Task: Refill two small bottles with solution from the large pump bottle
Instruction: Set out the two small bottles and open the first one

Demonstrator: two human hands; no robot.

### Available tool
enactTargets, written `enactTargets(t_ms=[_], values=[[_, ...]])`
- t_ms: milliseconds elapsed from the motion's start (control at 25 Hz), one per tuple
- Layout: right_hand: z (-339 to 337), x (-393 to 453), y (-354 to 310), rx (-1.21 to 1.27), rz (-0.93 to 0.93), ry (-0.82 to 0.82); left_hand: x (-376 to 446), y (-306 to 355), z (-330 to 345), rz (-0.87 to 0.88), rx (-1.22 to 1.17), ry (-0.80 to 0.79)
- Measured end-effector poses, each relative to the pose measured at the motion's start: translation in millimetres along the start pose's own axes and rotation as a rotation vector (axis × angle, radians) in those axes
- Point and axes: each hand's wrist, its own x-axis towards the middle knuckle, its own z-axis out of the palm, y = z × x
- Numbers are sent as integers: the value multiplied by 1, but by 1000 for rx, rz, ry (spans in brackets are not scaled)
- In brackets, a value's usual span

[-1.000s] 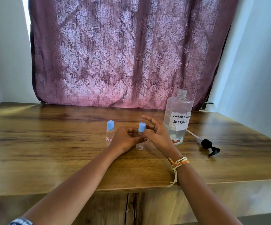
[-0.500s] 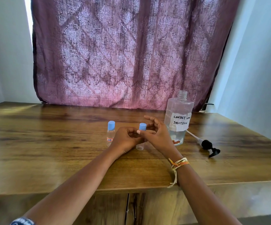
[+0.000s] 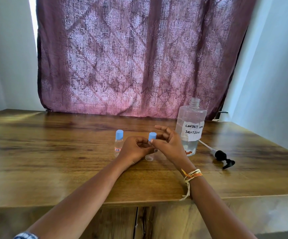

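Observation:
Two small clear bottles with blue caps stand on the wooden table [image 3: 53,161]. The left small bottle [image 3: 118,144] stands free, with a small label. My left hand [image 3: 134,150] grips the body of the right small bottle [image 3: 149,156]. My right hand [image 3: 167,144] pinches its blue cap [image 3: 152,136] with thumb and forefinger, other fingers spread. The large clear bottle [image 3: 190,128], labelled "contact lens solution", stands uncapped just right of my hands, with a little liquid at its bottom. Its black pump head [image 3: 223,156] with white tube lies on the table to the right.
A purple patterned curtain [image 3: 139,57] hangs behind the table's far edge. White walls close in on both sides. The table's near edge runs under my forearms. My right wrist wears thread bracelets [image 3: 191,175].
My right hand's fingers have curled and shifted around the blue cap, from spread out to pinching it. The left hand and both bottles have stayed in place.

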Motion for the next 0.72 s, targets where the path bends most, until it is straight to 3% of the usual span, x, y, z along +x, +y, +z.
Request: enactTargets(t_ms=[240, 600, 720], values=[[2, 2, 2, -52, -27, 11, -1, 0, 0, 14, -21, -7], [-1, 11, 0, 325, 143, 97, -3, -1, 0, -66, -3, 59], [1, 22, -1, 319, 173, 84, -5, 0, 1, -49, -10, 74]])
